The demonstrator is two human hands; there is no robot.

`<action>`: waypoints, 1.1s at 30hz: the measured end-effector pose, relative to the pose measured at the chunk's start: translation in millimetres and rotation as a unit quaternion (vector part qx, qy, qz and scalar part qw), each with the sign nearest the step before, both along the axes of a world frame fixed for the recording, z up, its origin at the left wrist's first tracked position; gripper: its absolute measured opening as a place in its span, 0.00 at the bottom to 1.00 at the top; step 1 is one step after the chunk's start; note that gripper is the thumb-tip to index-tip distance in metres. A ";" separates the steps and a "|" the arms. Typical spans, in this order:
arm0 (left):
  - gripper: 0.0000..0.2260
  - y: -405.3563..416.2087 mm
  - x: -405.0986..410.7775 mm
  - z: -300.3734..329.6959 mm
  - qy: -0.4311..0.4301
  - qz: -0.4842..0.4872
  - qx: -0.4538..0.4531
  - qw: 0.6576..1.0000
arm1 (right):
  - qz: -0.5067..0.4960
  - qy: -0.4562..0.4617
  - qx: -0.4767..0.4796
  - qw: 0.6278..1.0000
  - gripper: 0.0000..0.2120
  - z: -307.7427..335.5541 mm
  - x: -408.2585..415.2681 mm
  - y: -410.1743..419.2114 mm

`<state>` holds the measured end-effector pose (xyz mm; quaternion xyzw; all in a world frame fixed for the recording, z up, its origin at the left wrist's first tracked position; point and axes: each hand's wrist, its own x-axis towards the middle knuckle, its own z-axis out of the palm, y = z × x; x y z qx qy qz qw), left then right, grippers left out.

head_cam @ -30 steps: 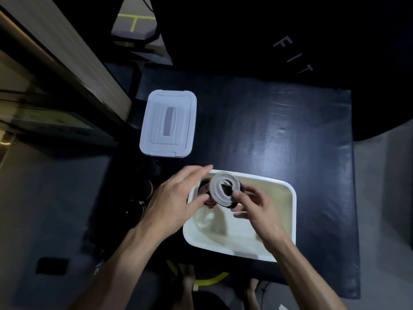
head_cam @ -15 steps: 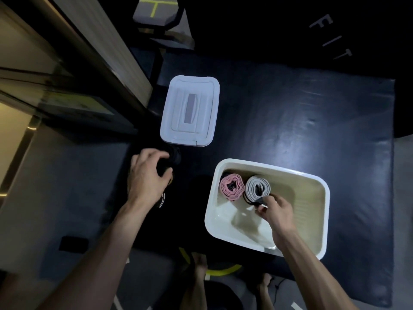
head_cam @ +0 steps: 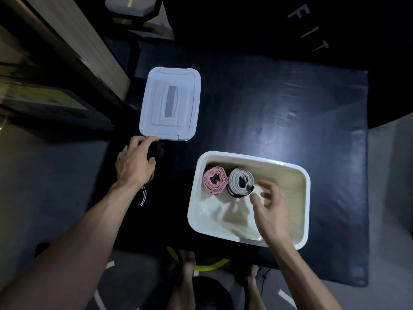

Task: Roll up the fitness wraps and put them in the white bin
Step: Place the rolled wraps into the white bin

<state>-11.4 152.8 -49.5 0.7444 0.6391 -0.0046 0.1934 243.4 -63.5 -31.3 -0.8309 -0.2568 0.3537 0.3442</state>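
Note:
The white bin (head_cam: 305,186) sits on a black mat and holds two rolled wraps at its far left end: a pink roll (head_cam: 215,180) and a grey roll (head_cam: 240,182), side by side. My right hand (head_cam: 271,203) hovers inside the bin just right of the grey roll, fingers spread and holding nothing. My left hand (head_cam: 135,158) reaches left of the bin and grips a dark wrap (head_cam: 156,148) lying on the mat; the wrap is hard to make out in the shadow.
The bin's white lid (head_cam: 171,104) lies on the mat beyond my left hand. More dark wraps with white stripes (head_cam: 141,196) lie under my left wrist. A wooden wall panel (head_cam: 73,41) runs along the left. My feet (head_cam: 190,265) are at the mat's near edge.
My right hand has let go of the grey roll, which now stands in the bin, and drawn back open. My left hand has moved to the dark wrap on the mat and closed on it.

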 end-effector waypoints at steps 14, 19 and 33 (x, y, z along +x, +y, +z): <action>0.28 -111.1 122.7 107.8 -0.269 -0.211 0.004 0.940 | 0.189 -0.117 0.172 0.960 0.35 61.1 6.0 10.6; 0.18 -119.6 122.4 84.5 -0.279 -0.199 -0.043 0.939 | 0.098 -0.154 0.020 0.983 0.27 51.0 31.9 -3.9; 0.11 -126.7 70.4 45.7 -0.251 -0.122 -0.026 0.960 | 0.085 -0.082 -0.181 0.976 0.32 -28.0 46.4 11.4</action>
